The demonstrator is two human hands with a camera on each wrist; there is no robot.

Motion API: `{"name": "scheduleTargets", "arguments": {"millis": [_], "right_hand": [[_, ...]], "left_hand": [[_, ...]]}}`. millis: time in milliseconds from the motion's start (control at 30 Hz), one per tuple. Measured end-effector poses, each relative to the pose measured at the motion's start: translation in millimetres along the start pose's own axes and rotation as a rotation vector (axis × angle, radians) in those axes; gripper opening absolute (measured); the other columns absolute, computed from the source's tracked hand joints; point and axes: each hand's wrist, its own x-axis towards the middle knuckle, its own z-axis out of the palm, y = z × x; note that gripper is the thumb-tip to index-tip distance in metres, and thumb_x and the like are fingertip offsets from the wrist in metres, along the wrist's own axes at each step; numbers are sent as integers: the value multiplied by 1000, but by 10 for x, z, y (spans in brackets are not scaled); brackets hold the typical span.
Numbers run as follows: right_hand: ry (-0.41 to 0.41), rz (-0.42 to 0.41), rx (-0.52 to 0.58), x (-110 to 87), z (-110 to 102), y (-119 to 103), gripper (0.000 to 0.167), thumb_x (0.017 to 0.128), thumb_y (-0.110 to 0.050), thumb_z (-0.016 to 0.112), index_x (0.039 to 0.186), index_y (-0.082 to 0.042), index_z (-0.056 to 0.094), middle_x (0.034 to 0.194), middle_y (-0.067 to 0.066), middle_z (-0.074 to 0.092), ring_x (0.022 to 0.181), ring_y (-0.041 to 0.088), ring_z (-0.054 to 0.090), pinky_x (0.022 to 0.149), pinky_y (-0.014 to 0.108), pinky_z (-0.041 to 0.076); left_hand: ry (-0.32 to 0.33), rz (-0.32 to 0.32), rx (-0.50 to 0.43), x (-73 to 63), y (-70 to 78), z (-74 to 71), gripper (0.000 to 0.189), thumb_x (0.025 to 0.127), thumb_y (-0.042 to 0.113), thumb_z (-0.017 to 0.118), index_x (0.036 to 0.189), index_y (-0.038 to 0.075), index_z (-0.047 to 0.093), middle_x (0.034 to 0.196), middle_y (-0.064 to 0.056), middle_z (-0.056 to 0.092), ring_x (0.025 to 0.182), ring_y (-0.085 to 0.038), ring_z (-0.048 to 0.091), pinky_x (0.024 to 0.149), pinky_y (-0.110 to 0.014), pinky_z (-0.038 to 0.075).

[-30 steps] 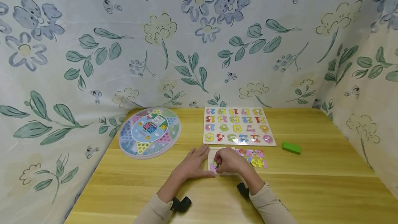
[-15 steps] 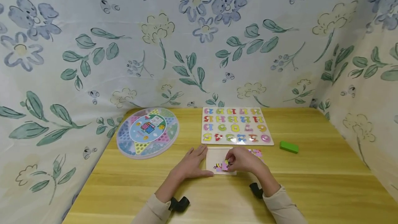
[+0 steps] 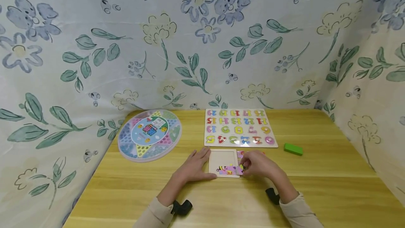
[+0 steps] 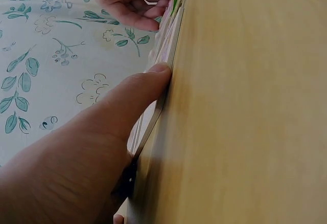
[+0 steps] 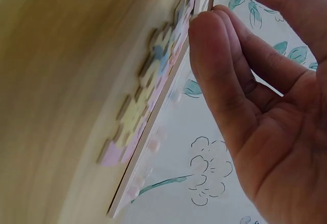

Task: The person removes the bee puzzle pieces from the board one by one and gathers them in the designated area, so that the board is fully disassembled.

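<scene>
A shallow wooden puzzle tray [image 3: 221,156] lies on the table with pink puzzle pieces [image 3: 228,170] along its near side. My left hand [image 3: 194,167] rests against the tray's left side, its thumb laid along the near corner and its fingers fairly straight. At the tray's right edge, my right hand [image 3: 259,164] pinches a pink-purple puzzle piece [image 3: 239,170] between thumb and fingertips. That piece overlaps the right rim; the right wrist view hides it behind the fingers. Loose puzzle pieces [image 5: 138,109] lie beside the tray, partly covered by the right hand in the head view.
Behind the tray lies a number puzzle board [image 3: 240,128]. A round game board [image 3: 150,135] in clear packaging is at the left. A green block [image 3: 293,149] sits to the right. Floral cloth [image 3: 202,45] hangs along the table's back and sides.
My right hand has moved right from the tray's lower left to its right edge, uncovering the pieces along the near side. My left hand has stayed at the tray's left side.
</scene>
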Motion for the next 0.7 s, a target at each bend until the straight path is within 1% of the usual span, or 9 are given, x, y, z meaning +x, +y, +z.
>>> {"name": "scheduleTargets", "arguments": {"millis": [200,333,467,700], "right_hand": [[-18,16,-2,-53,-28,64,24,70,-8,84,89,-6,71,77,-2,60,72,11,51,62,21,44],[-35,15,9,-54,3,84,24,69,-8,84,89,-7,71,76,-2,61,71,11,52,61,21,44],[-44,-5,4,-54,34,106,24,69,-6,84,89,-6,71,77,-1,61,71,11,52,60,20,44],[-33,-45,-17,-42,27,116,25,67,-3,83,87,-7,69,77,-1,62,71,9,52,61,20,45]], "left_hand": [[-10,-11,-13,7,-3,6,103,82,71,57,156,9,22,165,-4,16,153,-18,14,124,-48,15],[-17,-11,-17,0,-11,10,103,82,72,57,156,9,22,165,-4,16,153,-18,14,124,-47,15],[-18,-5,-22,-2,-14,19,103,82,72,56,156,9,21,165,-4,16,153,-18,15,124,-48,15],[-14,-10,-21,7,-13,15,103,82,72,56,156,10,21,165,-4,15,153,-18,14,124,-48,15]]}}
